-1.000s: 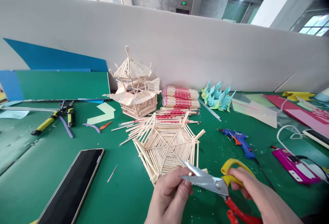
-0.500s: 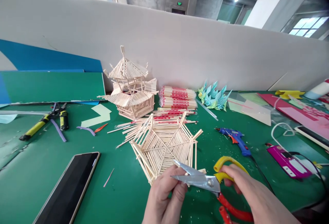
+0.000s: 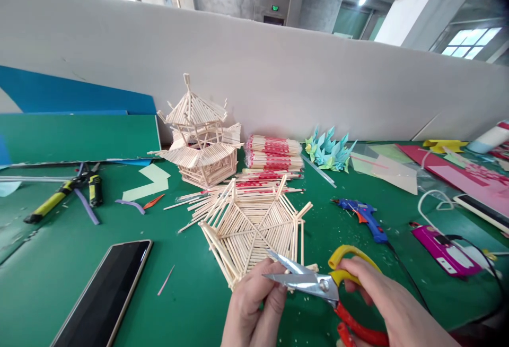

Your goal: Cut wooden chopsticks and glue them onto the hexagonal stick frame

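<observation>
My right hand [image 3: 392, 299] grips a pair of scissors [image 3: 324, 286] by its yellow and red handles, with the blades parted. The blades reach across to the fingertips of my left hand [image 3: 254, 304]. That hand is closed in a pinch, and whatever it holds is hidden behind the fingers and blades. Just beyond, a many-sided frame of thin wooden sticks [image 3: 254, 230] lies on the green table, its near edge partly covered by my left hand. Short stick ends project from its corners.
Behind stands a stick pagoda [image 3: 199, 135]. Bundled sticks [image 3: 274, 152] lie beside it, near a blue paper ornament [image 3: 330, 148]. A blue glue gun [image 3: 368, 218] and magenta power strip [image 3: 445, 251] sit right; a phone [image 3: 105, 294] and yellow-black pliers [image 3: 59, 196] lie left.
The view has shifted very slightly. Both hands and the scissors keep nearly the same pose, with the blades still parted at my left fingertips.
</observation>
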Motion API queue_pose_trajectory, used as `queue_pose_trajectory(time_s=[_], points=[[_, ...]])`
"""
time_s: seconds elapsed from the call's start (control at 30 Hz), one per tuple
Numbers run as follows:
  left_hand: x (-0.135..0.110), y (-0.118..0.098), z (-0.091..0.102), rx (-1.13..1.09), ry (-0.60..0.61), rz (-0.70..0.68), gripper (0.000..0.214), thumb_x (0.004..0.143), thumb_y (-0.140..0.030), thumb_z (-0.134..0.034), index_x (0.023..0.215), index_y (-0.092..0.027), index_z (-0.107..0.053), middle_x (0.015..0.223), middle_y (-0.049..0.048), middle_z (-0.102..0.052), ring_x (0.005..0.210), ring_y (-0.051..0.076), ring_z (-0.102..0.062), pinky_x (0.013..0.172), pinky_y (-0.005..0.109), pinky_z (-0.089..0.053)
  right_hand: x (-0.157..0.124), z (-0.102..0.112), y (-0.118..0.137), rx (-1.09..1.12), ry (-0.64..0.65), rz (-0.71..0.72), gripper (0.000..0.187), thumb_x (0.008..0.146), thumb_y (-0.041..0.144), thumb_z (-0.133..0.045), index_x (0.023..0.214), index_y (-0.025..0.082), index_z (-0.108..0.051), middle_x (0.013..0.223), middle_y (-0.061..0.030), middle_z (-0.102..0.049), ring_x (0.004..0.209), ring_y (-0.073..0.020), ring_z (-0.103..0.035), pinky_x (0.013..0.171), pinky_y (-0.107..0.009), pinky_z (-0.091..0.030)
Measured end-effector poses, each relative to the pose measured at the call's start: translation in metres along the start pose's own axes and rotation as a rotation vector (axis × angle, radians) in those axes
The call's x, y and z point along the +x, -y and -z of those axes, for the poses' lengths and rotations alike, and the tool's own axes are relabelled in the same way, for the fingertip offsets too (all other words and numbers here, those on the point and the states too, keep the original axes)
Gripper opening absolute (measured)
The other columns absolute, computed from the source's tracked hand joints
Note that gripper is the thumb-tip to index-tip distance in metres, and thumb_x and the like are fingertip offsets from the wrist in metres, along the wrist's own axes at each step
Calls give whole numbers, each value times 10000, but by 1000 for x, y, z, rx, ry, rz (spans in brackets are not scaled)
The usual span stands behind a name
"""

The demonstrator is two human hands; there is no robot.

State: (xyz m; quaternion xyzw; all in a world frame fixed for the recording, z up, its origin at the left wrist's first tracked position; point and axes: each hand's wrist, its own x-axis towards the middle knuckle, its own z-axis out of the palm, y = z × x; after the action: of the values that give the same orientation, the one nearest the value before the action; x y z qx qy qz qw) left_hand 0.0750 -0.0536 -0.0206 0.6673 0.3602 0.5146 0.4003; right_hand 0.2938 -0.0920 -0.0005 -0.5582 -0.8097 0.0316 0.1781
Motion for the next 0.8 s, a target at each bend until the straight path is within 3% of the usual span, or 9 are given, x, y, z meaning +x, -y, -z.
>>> queue_pose_trajectory(time_s=[0.23, 0.4, 0.8], points=[[1, -1, -1, 5, -6, 7, 133, 841, -158, -522, 796, -212, -635, 683, 12, -592, 585, 124, -519, 558, 183, -422, 2, 1, 2, -9, -7, 22, 634, 585, 191, -638, 1144, 218, -340, 778, 8, -643, 635, -144, -664, 579, -178, -531], [3, -6, -3, -2, -62, 40, 187, 858, -256, -515, 746, -212, -658, 629, 20, -582, 565, 141, -510, 553, 211, -412, 0, -3, 7, 44, 9, -68, 532, 597, 201, -623, 1083, 214, -408, 770, -4, -651, 614, -151, -654, 531, -199, -528], [2, -3, 0, 23, 30, 4, 173, 868, -212, -488, 761, -201, -624, 639, 11, -544, 587, 136, -515, 560, 202, -407, -8, -9, 1, 65, 52, -117, 497, 588, 263, -603, 1074, 209, -512, 795, -50, -699, 592, -207, -665, 481, -259, -535]])
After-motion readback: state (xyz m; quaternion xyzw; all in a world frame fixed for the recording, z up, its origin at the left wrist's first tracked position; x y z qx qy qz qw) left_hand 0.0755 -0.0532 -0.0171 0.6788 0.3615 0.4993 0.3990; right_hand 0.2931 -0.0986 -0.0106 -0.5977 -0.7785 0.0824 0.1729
